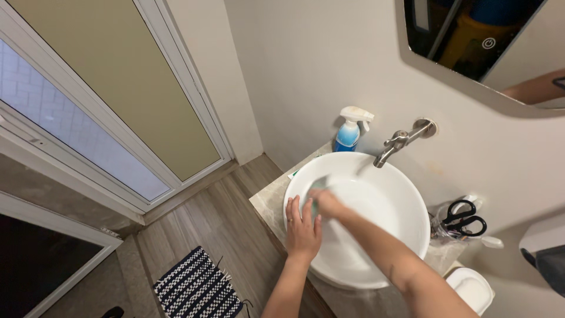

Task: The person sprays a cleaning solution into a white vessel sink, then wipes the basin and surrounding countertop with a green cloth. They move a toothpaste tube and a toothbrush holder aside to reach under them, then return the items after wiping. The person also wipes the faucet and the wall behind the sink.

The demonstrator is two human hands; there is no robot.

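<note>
Bracing on the near rim of the round white ceramic basin (406, 194), the left hand (303, 228) is lying flat and open, fingers spread over the edge, gripping nothing. Just beyond it the right hand (327, 203) is closing around a small green scrubbing pad (316, 199) and pressing it against the inner wall of the bowl, near the left rim; the pad is blurred, so its exact shape is hard to tell.

The basin is sitting on a narrow beige stone counter (268, 206), so leaning hard on the rim could, I judge, be shifting or rocking the bowl. A wet glazed wall could also be letting the pad slide out of the fingers.

Farther back, a blue spray bottle with a white trigger (351, 131) is standing close behind the rim, where a wide sweep of the elbow could be knocking it over. The metal wall tap (403, 140) is overhanging the far side, a likely knuckle hazard. Black-handled scissors (465, 218) are standing in a clear cup to the right.
</note>
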